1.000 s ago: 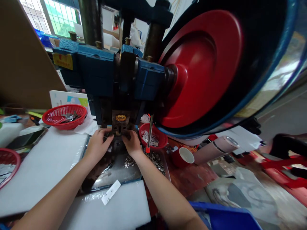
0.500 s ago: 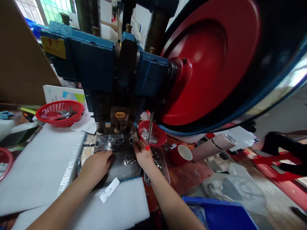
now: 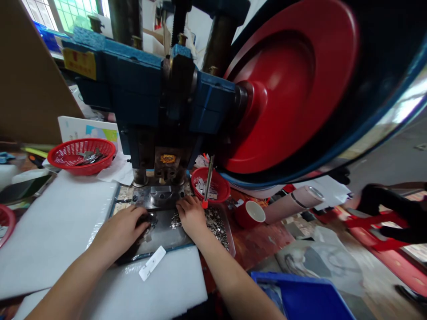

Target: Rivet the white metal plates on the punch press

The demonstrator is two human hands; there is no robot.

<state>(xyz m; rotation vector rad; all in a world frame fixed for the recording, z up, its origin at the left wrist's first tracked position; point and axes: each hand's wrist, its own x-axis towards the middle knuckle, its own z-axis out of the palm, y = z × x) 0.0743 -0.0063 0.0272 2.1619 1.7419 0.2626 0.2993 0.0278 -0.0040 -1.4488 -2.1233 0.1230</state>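
My left hand [image 3: 125, 226] rests over the left side of a smooth metal plate [image 3: 167, 231] in front of the press, thumb and fingers apart. Beside its fingertips are small dark shapes, too blurred to name. The fingers of my right hand [image 3: 191, 215] are bent down together at a pile of small shiny metal pieces [image 3: 175, 220] on the plate; what they pinch, if anything, is hidden. Just behind both hands sits the steel die block [image 3: 160, 195] under the blue press [image 3: 136, 89]. A flat white slotted strip [image 3: 152, 263] lies on the foam nearest me.
A large red flywheel [image 3: 290, 89] looms at the right. Red baskets [image 3: 83, 155] [image 3: 220, 180] hold metal pieces. Beside my right wrist stands a clear tray [image 3: 230, 240] of small parts. Further right are a red cup [image 3: 247, 218], a pink flask [image 3: 290, 204] and a blue bin [image 3: 307, 284].
My right hand has moved left from the die's right edge to the pile of small pieces. My left hand has shifted left, its thumb and fingers spreading.
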